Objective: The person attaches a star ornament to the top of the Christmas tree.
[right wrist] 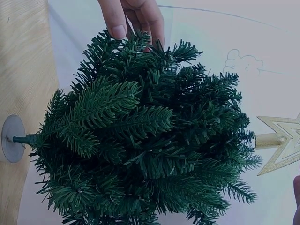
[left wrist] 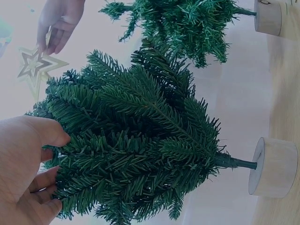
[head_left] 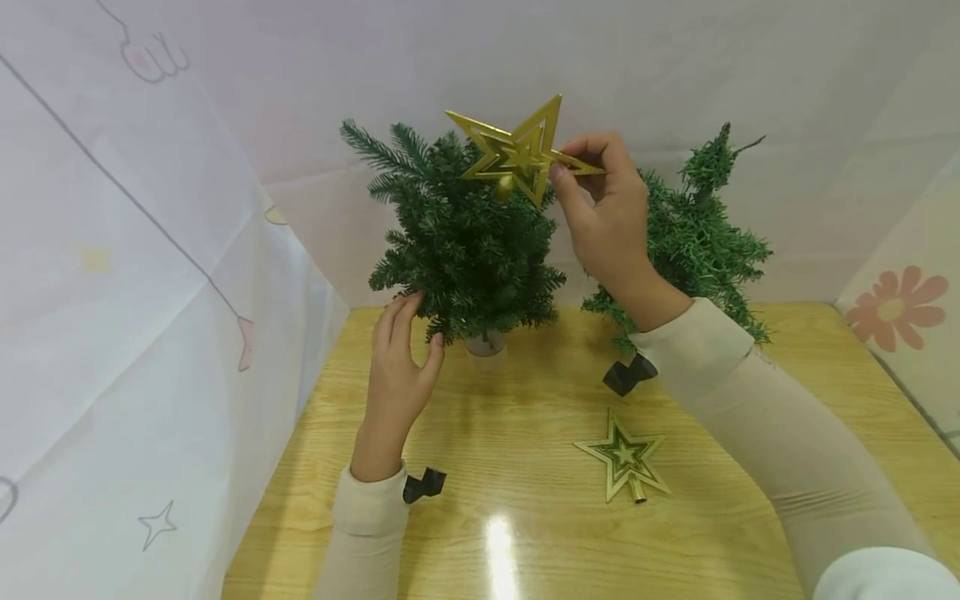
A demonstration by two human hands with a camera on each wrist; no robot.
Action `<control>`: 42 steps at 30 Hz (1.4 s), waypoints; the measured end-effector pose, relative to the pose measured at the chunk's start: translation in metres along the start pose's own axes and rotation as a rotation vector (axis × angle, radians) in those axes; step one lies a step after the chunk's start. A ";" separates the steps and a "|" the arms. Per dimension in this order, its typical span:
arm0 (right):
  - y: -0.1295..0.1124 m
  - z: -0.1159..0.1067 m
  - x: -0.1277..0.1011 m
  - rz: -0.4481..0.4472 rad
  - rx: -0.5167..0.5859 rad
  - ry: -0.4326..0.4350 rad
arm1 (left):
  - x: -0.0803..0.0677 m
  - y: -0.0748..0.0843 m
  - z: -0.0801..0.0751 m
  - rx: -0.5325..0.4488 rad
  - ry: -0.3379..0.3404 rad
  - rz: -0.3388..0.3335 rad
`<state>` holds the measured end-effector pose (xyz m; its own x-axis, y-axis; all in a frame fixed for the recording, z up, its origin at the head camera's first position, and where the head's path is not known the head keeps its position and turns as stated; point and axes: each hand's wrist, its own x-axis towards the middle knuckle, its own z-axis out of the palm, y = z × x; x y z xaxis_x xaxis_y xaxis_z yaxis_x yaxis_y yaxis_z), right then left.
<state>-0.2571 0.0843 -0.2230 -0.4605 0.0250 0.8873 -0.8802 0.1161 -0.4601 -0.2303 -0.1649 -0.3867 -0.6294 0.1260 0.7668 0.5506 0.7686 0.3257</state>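
My right hand (head_left: pixel 613 212) pinches one point of a gold star tree topper (head_left: pixel 522 157) between thumb and fingers. The star is at the top of the fuller Christmas tree (head_left: pixel 468 242). In the right wrist view, the topper's tube (right wrist: pixel 269 140) points at the tree's upper tip; whether they touch I cannot tell. At that tree's left side, my left hand (head_left: pixel 393 367) touches the lower branches with relaxed, slightly bent fingers (left wrist: pixel 44 180). The tree stands upright on a round pale base (left wrist: pixel 274 168).
A second, thinner Christmas tree (head_left: pixel 708 242) stands to the right, partly behind my right forearm. Another gold star topper (head_left: pixel 624 454) lies on the wooden table (head_left: pixel 525 433) in front. Printed white cloth (head_left: pixel 300 100) hangs behind and at the sides.
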 end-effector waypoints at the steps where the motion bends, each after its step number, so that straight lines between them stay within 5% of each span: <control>1: 0.000 0.000 0.000 -0.004 0.000 -0.002 | 0.000 0.000 0.000 -0.002 0.001 0.002; 42: -0.005 0.007 0.004 -0.048 -0.025 -0.012 | -0.003 0.002 -0.004 0.022 -0.016 -0.008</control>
<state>-0.2555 0.0771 -0.2172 -0.4194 0.0065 0.9078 -0.8982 0.1421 -0.4160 -0.2254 -0.1660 -0.3865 -0.6422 0.1295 0.7555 0.5332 0.7835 0.3190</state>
